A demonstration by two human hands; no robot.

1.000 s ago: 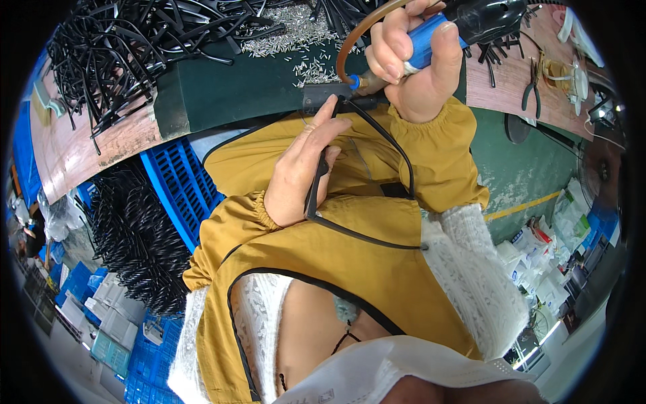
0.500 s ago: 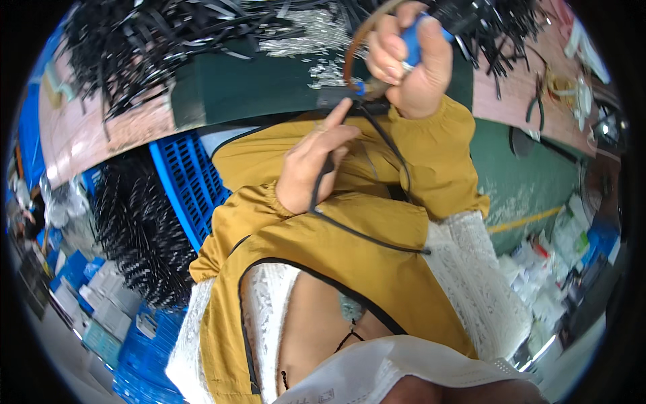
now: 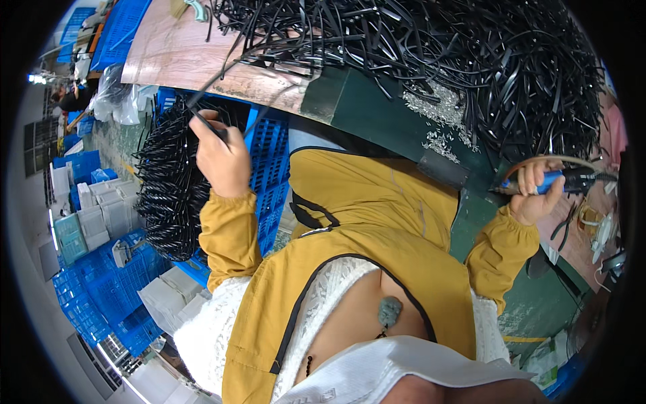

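My left hand is raised to the left and pinches a thin black cable piece above a blue crate packed with black cable pieces. My right hand is out to the right, closed around a blue-handled tool with a brown cord arching over it, near the edge of the green-topped bench. Both arms wear mustard-yellow sleeves.
A big heap of black cable pieces covers the bench top, with small pale offcuts beside it. Stacked blue crates and white boxes stand on the floor at left. Pliers and small tools lie at right.
The view has swung left. My left hand has left the cable by the tool and gone out to the crate with a cable piece. My right hand still holds the tool.
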